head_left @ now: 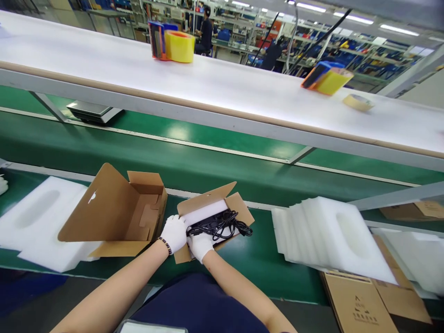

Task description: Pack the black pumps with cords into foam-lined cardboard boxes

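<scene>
We read no words here; only small printed marks show on the flat cardboard [360, 307] far right of our grip, too small to tell; our left hand [174, 232] presses closed on the small box [239, 206] edge; our right hand [200, 245] pinches the black cable [222, 224] lying just beyond it, on foam inside; an open carton [114, 212] stands just left.

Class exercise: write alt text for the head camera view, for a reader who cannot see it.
A person's gloved left hand and right hand hold a small open cardboard box containing white foam and a coiled black cable on a green workbench. A larger open carton lies left, stacked foam inserts right.
</scene>
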Tool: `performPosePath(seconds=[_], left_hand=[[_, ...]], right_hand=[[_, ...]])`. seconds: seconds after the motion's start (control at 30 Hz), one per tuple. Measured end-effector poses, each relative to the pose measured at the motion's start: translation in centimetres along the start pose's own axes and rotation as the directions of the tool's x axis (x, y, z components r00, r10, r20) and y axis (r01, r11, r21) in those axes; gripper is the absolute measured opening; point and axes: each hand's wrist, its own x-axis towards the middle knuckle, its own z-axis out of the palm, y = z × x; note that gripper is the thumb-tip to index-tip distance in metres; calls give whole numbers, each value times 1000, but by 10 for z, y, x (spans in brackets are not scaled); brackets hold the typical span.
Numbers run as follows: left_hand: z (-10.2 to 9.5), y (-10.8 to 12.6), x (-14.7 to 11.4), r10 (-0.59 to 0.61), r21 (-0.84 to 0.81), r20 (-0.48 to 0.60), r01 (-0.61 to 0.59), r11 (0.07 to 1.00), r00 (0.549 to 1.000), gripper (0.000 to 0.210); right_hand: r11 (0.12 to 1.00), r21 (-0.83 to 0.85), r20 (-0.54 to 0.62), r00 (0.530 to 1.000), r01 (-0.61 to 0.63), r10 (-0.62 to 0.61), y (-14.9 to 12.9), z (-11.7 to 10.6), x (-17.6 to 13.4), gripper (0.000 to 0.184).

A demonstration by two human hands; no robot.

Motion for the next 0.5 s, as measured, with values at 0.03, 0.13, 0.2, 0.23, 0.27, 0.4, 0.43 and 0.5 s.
performPosePath(seconds=[0.03,0.13,0.2,0.23,0.27,0.4,0.43,0.5], left_hand=[[-6,7,-3,-13,-14,-24,13,1000,1000,30],[-27,38,-10,-47,-121,-167,26,992,985,33],[-36,67,-10,-29,-218,-240,-25,976,970,36],[-36,82,-7,-17,-247,-254,-48,968,967,38],[-35,95,-2,-14,-262,-241,-51,964,970,42],[-10,123,31,-150,-271,-100,118,955,984,75],[-3,122,40,-188,-287,-68,161,944,980,81],[9,114,53,-244,-331,-28,221,917,969,85]], right_hand=[[999,-9,-29,999,43,-44,7,-2,-14,35],[960,-26,-183,943,277,-277,46,-8,-66,33],[923,-60,-364,853,379,-374,83,-16,-98,30],[928,-86,-475,804,363,-358,102,-22,-110,29],[947,-105,-573,760,304,-308,120,-30,-117,28],[998,-60,-635,772,-9,-31,166,-70,-103,37],[997,-28,-547,836,-67,41,170,-79,-93,41],[990,-3,-289,948,-140,133,171,-92,-72,46]])
